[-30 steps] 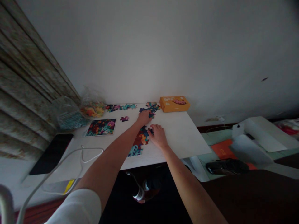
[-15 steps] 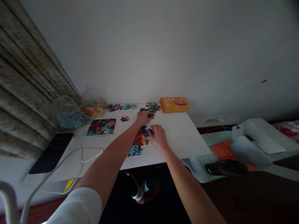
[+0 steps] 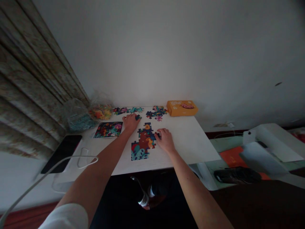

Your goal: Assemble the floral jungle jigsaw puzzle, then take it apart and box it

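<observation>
My left hand [image 3: 130, 122] is over the table beside the picture card, its fingers bent around a small dark green-blue puzzle piece [image 3: 138, 117]. My right hand [image 3: 165, 139] rests at the right edge of a joined puzzle section [image 3: 144, 140] showing a brown animal and teal leaves. Its thumb and fingers close on a dark blue piece [image 3: 157, 135] at that edge; whether this piece is locked in cannot be made out. Behind the hands lie a dark cluster of joined pieces [image 3: 156, 112] with a pink part and a teal-and-pink strip [image 3: 128, 110].
A printed picture card [image 3: 109, 129] lies left on the white table [image 3: 186, 140]. Plastic bags [image 3: 100, 111] and a black phone [image 3: 62, 153] are farther left, with a white cable [image 3: 69, 157]. An orange box [image 3: 182, 108] stands against the wall. Open white packaging [image 3: 276, 143] sits at right.
My left hand has moved left from the dark cluster to where a loose pink piece lay, which is now hidden. My right hand stays by the joined section. The view has shifted slightly.
</observation>
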{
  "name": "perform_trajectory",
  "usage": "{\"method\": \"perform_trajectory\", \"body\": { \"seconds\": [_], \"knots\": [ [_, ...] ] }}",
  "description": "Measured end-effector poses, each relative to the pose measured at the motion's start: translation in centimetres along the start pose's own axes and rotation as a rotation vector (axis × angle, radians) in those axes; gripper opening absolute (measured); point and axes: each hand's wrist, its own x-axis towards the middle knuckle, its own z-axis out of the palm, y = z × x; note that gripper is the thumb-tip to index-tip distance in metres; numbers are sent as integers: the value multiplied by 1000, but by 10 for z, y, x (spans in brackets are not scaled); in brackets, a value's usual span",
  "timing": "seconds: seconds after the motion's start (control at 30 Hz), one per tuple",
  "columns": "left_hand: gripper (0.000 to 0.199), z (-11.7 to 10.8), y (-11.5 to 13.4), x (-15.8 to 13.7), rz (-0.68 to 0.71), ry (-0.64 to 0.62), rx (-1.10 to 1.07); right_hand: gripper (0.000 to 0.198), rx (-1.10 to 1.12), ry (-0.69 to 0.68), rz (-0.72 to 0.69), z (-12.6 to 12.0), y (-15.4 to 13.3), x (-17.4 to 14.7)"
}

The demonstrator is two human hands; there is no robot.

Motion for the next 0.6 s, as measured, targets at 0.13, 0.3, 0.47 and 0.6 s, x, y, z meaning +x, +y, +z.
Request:
{"method": "perform_trajectory", "body": {
  "seconds": [0.13, 0.3, 0.47, 0.6],
  "knots": [
    [34, -1, -8, -8, -2, -6, -20, 23, 7, 14, -6, 1, 1, 0],
    [36, -7, -19, -45, 182, 23, -84, 23, 29, 28, -4, 2, 2, 0],
    [44, -6, -33, -88, 571, -134, -174, 21, 53, 35, -12, 1, 3, -1],
    [49, -6, -33, -99, 634, -204, -186, 19, 129, 50, -22, 3, 8, -2]
  ]
}}
